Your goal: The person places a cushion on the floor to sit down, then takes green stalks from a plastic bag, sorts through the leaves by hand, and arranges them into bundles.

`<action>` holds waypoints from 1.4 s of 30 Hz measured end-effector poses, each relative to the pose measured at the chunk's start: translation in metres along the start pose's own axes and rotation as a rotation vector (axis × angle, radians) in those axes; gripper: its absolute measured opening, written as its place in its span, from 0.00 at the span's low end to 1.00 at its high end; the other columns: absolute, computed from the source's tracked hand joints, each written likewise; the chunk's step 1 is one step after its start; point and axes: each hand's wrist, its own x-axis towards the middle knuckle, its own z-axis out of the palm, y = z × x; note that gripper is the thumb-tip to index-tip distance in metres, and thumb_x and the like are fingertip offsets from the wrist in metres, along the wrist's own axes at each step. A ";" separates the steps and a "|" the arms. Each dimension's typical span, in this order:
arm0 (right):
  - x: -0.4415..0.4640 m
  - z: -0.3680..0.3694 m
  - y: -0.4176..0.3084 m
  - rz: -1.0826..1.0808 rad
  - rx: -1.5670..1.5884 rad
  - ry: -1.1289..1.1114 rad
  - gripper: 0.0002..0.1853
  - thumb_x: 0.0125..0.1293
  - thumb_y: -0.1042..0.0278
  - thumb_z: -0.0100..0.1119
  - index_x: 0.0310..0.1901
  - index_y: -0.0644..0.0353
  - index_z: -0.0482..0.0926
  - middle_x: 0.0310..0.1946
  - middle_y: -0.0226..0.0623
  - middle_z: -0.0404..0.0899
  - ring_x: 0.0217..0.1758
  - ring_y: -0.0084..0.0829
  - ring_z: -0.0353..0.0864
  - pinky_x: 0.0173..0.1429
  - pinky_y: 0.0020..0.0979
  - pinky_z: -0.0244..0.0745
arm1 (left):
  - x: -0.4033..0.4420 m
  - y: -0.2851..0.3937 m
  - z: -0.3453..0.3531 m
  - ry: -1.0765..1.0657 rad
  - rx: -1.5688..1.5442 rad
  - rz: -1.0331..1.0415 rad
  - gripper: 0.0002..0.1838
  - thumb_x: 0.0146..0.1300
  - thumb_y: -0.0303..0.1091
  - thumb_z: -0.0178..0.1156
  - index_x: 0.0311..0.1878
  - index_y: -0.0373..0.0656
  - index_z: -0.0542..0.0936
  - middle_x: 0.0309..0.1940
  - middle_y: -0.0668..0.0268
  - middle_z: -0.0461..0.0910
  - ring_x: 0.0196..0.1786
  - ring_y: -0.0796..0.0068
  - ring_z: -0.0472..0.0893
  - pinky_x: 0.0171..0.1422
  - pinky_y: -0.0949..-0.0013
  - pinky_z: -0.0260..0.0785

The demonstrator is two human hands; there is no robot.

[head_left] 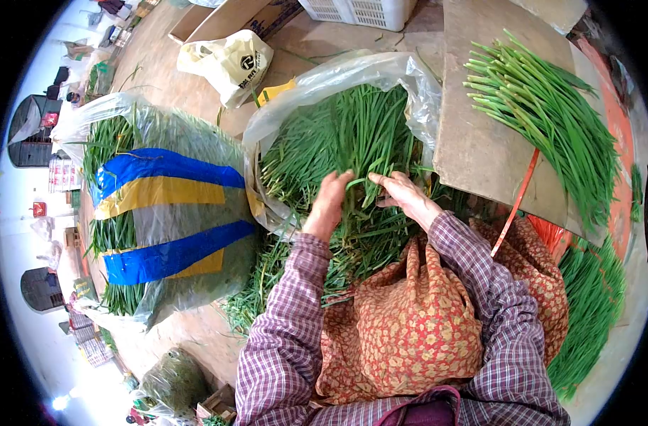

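Long green leafy stalks fill an open clear plastic bag in front of me. My left hand is at the near edge of these stalks, its fingers closed around some blades. Just to its right, my right hand pinches a few blades between thumb and fingers. Loose, tangled greens lie below both hands, above the red floral cloth over my lap.
A board on the right bears a neat bunch of stalks and a red strip. More stalks lie lower right. A packed striped bag stands left. Beyond are a white bag, cardboard box and white crate.
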 end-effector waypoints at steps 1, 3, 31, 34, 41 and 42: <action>0.005 0.002 0.011 -0.068 0.017 0.095 0.35 0.60 0.39 0.60 0.53 0.67 0.71 0.48 0.43 0.73 0.53 0.35 0.71 0.51 0.41 0.76 | 0.010 -0.016 0.006 -0.003 0.058 0.137 0.30 0.66 0.38 0.55 0.65 0.30 0.63 0.59 0.50 0.70 0.51 0.68 0.77 0.51 0.68 0.72; 0.004 -0.011 0.011 -0.053 0.070 -0.007 0.39 0.57 0.36 0.62 0.54 0.68 0.70 0.49 0.43 0.72 0.53 0.35 0.71 0.52 0.42 0.73 | 0.080 -0.085 0.005 -0.059 0.233 0.417 0.21 0.67 0.36 0.52 0.57 0.32 0.71 0.45 0.54 0.78 0.43 0.71 0.78 0.46 0.68 0.72; 0.013 -0.064 0.009 -0.087 0.035 0.198 0.14 0.56 0.58 0.67 0.36 0.58 0.78 0.31 0.32 0.80 0.25 0.24 0.78 0.30 0.26 0.74 | 0.041 -0.093 0.048 0.315 0.904 0.719 0.14 0.57 0.38 0.61 0.33 0.35 0.72 0.29 0.48 0.78 0.34 0.47 0.78 0.39 0.51 0.71; 0.025 -0.066 0.025 -0.140 -0.061 0.227 0.23 0.55 0.57 0.71 0.46 0.62 0.75 0.44 0.44 0.79 0.36 0.34 0.81 0.36 0.36 0.82 | 0.026 -0.096 0.062 0.317 0.812 0.848 0.12 0.57 0.35 0.60 0.34 0.36 0.73 0.24 0.52 0.76 0.30 0.48 0.76 0.36 0.53 0.71; 0.040 -0.101 0.042 -0.351 -0.367 0.302 0.36 0.50 0.49 0.73 0.55 0.63 0.74 0.49 0.41 0.77 0.53 0.30 0.73 0.60 0.32 0.65 | -0.027 -0.099 0.095 -0.015 0.742 0.934 0.36 0.52 0.30 0.63 0.63 0.26 0.60 0.45 0.46 0.68 0.50 0.47 0.67 0.55 0.56 0.64; 0.037 -0.109 0.038 -0.355 -0.345 0.340 0.36 0.50 0.49 0.73 0.56 0.63 0.74 0.50 0.41 0.77 0.53 0.31 0.72 0.60 0.33 0.65 | -0.034 -0.100 0.093 -0.058 0.623 0.958 0.31 0.52 0.30 0.64 0.60 0.32 0.67 0.46 0.48 0.70 0.52 0.49 0.69 0.58 0.56 0.64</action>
